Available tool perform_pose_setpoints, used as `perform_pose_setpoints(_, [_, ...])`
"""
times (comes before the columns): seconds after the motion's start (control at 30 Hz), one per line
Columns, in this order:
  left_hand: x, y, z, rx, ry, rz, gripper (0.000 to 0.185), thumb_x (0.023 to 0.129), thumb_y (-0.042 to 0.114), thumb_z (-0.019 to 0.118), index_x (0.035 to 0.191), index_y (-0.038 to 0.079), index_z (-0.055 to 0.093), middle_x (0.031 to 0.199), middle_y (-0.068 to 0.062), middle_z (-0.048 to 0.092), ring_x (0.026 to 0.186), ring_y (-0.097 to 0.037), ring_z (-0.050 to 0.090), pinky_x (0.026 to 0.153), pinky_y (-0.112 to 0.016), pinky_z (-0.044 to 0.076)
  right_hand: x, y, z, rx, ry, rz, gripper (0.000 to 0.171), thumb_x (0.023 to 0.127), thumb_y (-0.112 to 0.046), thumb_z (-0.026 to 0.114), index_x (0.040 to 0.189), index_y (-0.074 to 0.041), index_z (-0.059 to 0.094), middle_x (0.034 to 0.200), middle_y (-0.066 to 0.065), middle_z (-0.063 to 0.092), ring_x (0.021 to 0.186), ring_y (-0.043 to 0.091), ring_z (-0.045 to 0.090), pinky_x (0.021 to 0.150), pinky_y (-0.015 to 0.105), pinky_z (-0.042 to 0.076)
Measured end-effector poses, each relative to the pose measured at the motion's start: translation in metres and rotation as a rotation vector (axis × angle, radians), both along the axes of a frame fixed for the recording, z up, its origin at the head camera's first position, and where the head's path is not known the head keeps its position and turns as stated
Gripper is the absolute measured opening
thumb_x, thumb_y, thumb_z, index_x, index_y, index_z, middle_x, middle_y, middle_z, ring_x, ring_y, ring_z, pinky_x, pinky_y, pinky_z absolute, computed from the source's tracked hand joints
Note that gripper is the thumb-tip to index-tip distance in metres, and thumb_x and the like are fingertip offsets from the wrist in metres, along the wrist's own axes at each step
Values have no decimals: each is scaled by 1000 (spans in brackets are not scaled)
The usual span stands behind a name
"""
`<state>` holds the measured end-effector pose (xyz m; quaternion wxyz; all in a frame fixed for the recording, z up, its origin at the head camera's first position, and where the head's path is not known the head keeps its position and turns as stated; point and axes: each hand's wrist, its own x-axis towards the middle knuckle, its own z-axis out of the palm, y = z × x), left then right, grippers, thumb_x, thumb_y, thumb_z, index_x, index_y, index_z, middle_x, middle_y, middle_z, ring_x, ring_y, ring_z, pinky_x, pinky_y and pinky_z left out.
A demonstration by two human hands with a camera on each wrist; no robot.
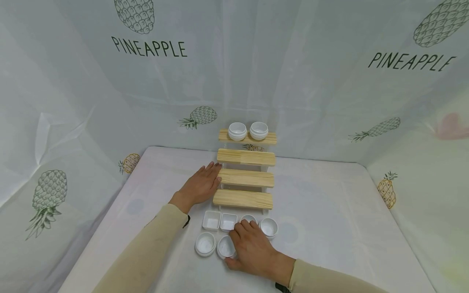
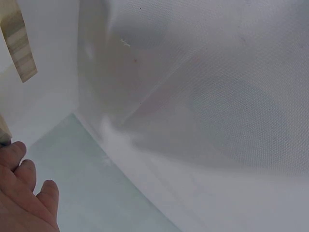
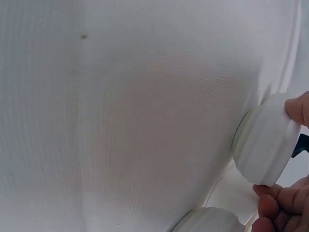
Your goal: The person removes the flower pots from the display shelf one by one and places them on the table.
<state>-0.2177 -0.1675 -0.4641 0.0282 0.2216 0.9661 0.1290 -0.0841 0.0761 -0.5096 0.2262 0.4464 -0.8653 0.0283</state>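
My right hand pinches a round white bowl between thumb and fingers at the front of the table. Close up in the right wrist view, that bowl has the thumb on one side and a fingertip on the other. Its left neighbour is another round bowl. Behind them stand two square white dishes and two more round bowls, one partly covered by the right hand. My left hand, fingers extended, lies against the left side of a stepped wooden rack.
Two round white bowls sit on the rack's top shelf. White table cloth spreads to both sides. Behind the table hangs a pineapple-printed curtain.
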Motion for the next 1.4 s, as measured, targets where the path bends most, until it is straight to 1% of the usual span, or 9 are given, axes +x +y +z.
perform_pose_setpoints(0.47, [-2,1,7,2,-11,-1,63,117,40,22,168,3,22,174,-13,27,164,-30,19,134,-52,19,-2,-1,2,-9,11,-20,57,76,-68,79,92,-15,67,84,-5,54,79,15,47,68,28,37])
perform_pose_setpoints(0.7, [-1,1,9,4,-23,-1,63,117,40,22,168,4,22,174,-13,26,164,-31,18,134,-51,18,-1,-1,5,-15,11,-19,57,75,-67,79,92,-14,67,84,-5,53,79,14,45,68,27,36])
perform_pose_setpoints(0.8, [-1,1,9,5,-26,-3,63,117,40,23,168,4,22,174,-13,26,164,-31,18,134,-51,18,-3,-1,10,-32,0,-15,57,77,-68,79,92,-15,66,86,-5,54,80,15,47,70,28,40])
perform_pose_setpoints(0.87, [-1,1,8,2,-22,-3,63,117,40,23,168,4,22,174,-13,26,164,-31,18,134,-51,18,-8,-1,17,-41,-4,-17,58,80,-69,78,95,-14,67,88,-3,57,82,15,50,72,29,44])
perform_pose_setpoints(0.93, [0,0,8,-2,-16,-4,63,117,40,23,168,4,23,174,-13,26,164,-31,18,134,-51,18,-16,1,29,-53,4,-30,58,83,-68,77,97,-12,69,90,-2,60,83,16,52,72,31,47])
perform_pose_setpoints(1.03, [1,0,7,-7,-9,-5,63,117,40,23,168,3,23,174,-13,26,164,-31,18,134,-51,17,-36,5,51,-81,41,-71,56,87,-64,75,101,-9,70,91,2,62,84,21,55,72,35,49])
perform_pose_setpoints(1.2, [2,0,6,-9,2,-7,62,117,39,23,168,2,24,173,-14,28,163,-32,20,134,-52,17,-82,16,92,-133,110,-164,53,90,-55,77,102,-4,71,93,9,64,84,28,57,68,40,47])
perform_pose_setpoints(1.27, [2,0,5,-7,4,-7,62,117,38,23,167,2,24,173,-14,28,163,-32,20,134,-52,18,-102,21,109,-123,135,-212,52,91,-54,77,102,-3,70,92,10,64,82,30,55,66,40,46])
perform_pose_setpoints(1.4, [4,1,5,-5,-1,-12,62,117,38,23,167,2,23,173,-14,27,163,-32,20,134,-53,18,-137,33,139,-74,160,-315,55,94,-54,75,99,0,66,92,14,62,84,33,55,66,42,46])
